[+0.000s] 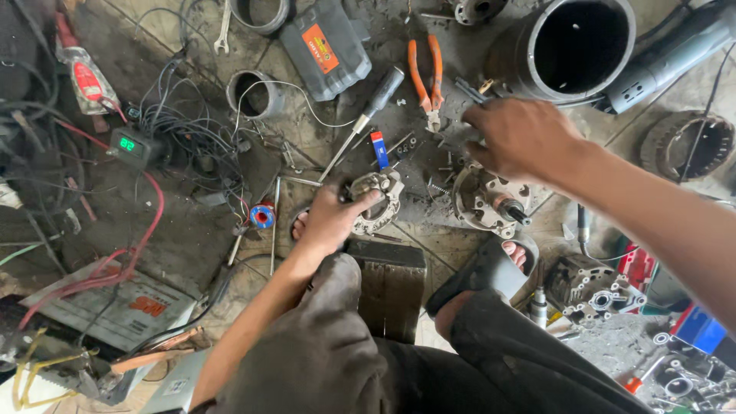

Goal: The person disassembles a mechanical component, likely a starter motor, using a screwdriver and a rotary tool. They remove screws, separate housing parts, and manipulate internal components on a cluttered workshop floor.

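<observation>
While left hand [331,218] clasps rectifier plate [377,201], right hand [520,138] half-open

**Hidden, Cropped, Unclear**

Covered by the right hand [521,138]: the fingertips' contact and whatever small parts lie beneath. Masked by the left hand [331,218]: near side of the grey metal bracket [379,201]. Cropped at the top edge: black cylinder [571,47] and wrench [223,31]. Cut at the right edge: ribbed ring [686,146]. Too small to sort: bits at the bottom right corner [682,376].

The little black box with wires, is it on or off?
On. The little black box shows glowing green digits on its screen.
</observation>
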